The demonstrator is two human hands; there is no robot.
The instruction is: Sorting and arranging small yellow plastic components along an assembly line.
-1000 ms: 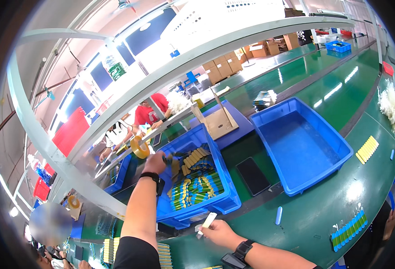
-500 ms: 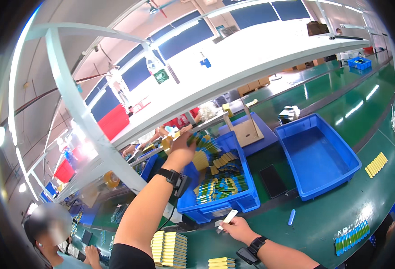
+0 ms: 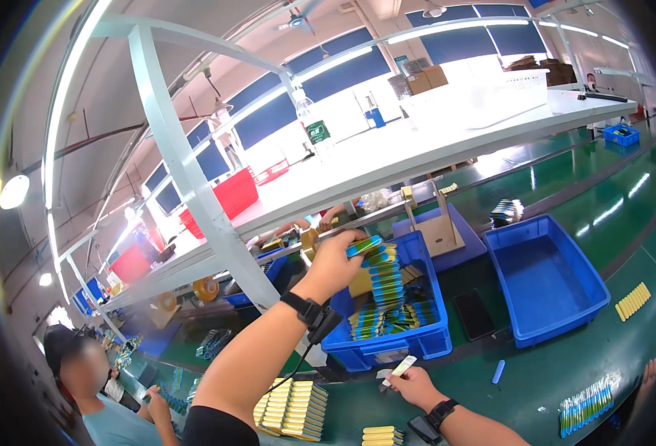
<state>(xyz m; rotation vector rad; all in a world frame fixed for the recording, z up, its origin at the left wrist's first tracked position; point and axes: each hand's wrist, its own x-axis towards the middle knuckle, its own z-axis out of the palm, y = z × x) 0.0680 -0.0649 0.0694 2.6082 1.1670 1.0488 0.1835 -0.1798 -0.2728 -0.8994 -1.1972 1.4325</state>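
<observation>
My left hand (image 3: 334, 265) is closed on the upper end of a strip of slim blue, green and yellow packets (image 3: 386, 279). The strip hangs down into a blue bin (image 3: 349, 355), where more such packets and some yellow pieces lie. In front of that bin, low over the green table, my right hand (image 3: 416, 388) pinches a small, flat, pale stick (image 3: 403, 365). A clear scrap shows beside its fingertips. Both wrists wear black straps with small devices.
A second blue bin (image 3: 520, 338) stands to the right, past a black phone-like slab (image 3: 474, 315). Yellow stacks (image 3: 298, 409) sit at the near edge. A packet row (image 3: 587, 409) lies at near right. The white shelf post (image 3: 187, 171) rises by my left arm. A co-worker (image 3: 108, 405) is at left.
The view has shifted, so the scene sits farther right. The packets in my left hand were fanned out and now hang as a straighter strip. My right hand keeps the pale stick, its angle slightly changed.
</observation>
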